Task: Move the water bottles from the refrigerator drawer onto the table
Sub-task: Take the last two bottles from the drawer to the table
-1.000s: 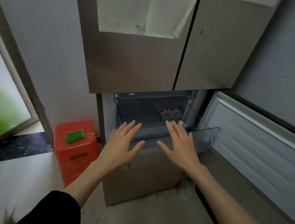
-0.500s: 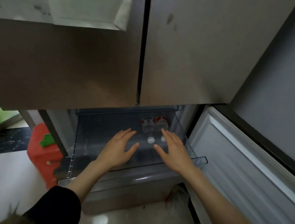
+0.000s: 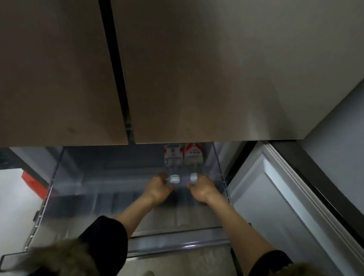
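Two clear water bottles lie side by side at the back right of the pulled-out clear refrigerator drawer [image 3: 50, 193], white caps toward me, red-and-white labels behind. My left hand [image 3: 159, 188] curls around the neck of the left water bottle [image 3: 173, 156], just beside its cap. The fingers of my right hand [image 3: 202, 189] close on the neck of the right water bottle [image 3: 194, 154]. The upper refrigerator doors hide the bottles' far ends. The picture is dim and a little blurred.
The closed upper refrigerator doors [image 3: 184, 70] overhang the drawer right above my hands. An open lower door [image 3: 282, 206] stands on the right. Part of a red stool [image 3: 32, 181] shows at the left on the pale floor. A grey wall rises on the right.
I have leaned in closer and lower. Both hands went from flat and spread above the drawer to deep inside it, with fingers curled at the bottle necks.
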A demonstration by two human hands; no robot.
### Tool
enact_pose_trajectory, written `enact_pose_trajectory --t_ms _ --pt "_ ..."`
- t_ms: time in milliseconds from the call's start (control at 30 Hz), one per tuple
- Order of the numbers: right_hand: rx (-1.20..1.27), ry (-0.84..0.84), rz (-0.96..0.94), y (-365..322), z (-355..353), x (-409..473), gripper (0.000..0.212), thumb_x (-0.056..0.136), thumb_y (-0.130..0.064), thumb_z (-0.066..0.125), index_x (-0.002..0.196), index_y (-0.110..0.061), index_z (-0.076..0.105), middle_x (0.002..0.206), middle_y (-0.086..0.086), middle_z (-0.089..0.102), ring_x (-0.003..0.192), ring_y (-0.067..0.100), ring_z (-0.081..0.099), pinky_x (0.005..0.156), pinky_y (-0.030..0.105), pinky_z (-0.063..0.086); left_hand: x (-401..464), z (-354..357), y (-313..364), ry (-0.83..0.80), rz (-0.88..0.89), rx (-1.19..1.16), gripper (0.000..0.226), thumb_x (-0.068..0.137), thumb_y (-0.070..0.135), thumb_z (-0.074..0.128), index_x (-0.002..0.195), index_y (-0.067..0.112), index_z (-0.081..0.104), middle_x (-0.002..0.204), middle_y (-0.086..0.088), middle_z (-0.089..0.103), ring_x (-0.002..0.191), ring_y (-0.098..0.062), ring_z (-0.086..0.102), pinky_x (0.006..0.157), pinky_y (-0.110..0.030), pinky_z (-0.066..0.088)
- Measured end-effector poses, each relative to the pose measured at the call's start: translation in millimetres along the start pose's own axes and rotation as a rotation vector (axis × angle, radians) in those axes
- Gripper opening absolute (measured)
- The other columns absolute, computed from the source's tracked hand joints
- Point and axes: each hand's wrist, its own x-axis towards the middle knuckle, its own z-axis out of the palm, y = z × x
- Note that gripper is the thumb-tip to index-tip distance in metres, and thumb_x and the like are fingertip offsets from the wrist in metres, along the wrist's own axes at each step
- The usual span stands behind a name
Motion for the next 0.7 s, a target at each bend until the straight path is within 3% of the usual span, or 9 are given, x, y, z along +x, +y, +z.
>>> enact_pose_trajectory --t_ms 300,533,600,667,700 --pt "-0.005 0.162 0.158 1 6 36 0.034 0.097 -0.020 0.044 0.120 0.003 0.055 0.127 0.020 0.056 0.118 0.033 0.052 0.093 0.034 0.043 46 21 10 0.025 -0.139 0.008 0.039 0.088 0.030 0.058 0.113 0.000 0.059 0.118 -0.020 0.062 0.107 -0.034 0.058 0.084 -0.033 0.046" --pt "0.057 0.207 0.217 -6 15 45 0.042 0.092 -0.021 0.054 0.127 0.000 0.046 0.130 0.018 0.055 0.119 0.032 0.053 0.091 0.034 0.045 55 26 -1 0.071 -0.185 -0.125 0.035 0.083 0.022 0.065 0.109 0.000 0.062 0.117 -0.017 0.063 0.109 -0.032 0.058 0.088 -0.035 0.046" --pt "0.057 0.175 0.211 -8 14 41 0.042 0.089 -0.021 0.058 0.126 -0.002 0.048 0.130 0.016 0.055 0.118 0.031 0.054 0.090 0.033 0.046 50 24 -6 0.084 -0.213 -0.242 0.026 0.080 0.015 0.067 0.100 0.001 0.065 0.106 -0.017 0.066 0.098 -0.031 0.061 0.082 -0.034 0.048" --pt "0.071 0.139 0.221 -7 14 34 0.045 0.087 -0.021 0.062 0.126 -0.003 0.048 0.129 0.016 0.055 0.117 0.031 0.055 0.088 0.031 0.047 45 19 -12 0.066 -0.239 -0.346 0.006 0.080 0.008 0.065 0.081 0.003 0.063 0.085 -0.015 0.064 0.073 -0.027 0.059 0.065 -0.030 0.048" --pt "0.076 0.122 0.222 -7 14 30 0.046 0.086 -0.021 0.063 0.125 -0.003 0.048 0.129 0.016 0.055 0.116 0.030 0.055 0.088 0.030 0.047 42 17 -16 0.060 -0.249 -0.386 0.008 0.081 0.005 0.063 0.073 0.004 0.060 0.075 -0.012 0.060 0.063 -0.022 0.055 0.055 -0.026 0.046"
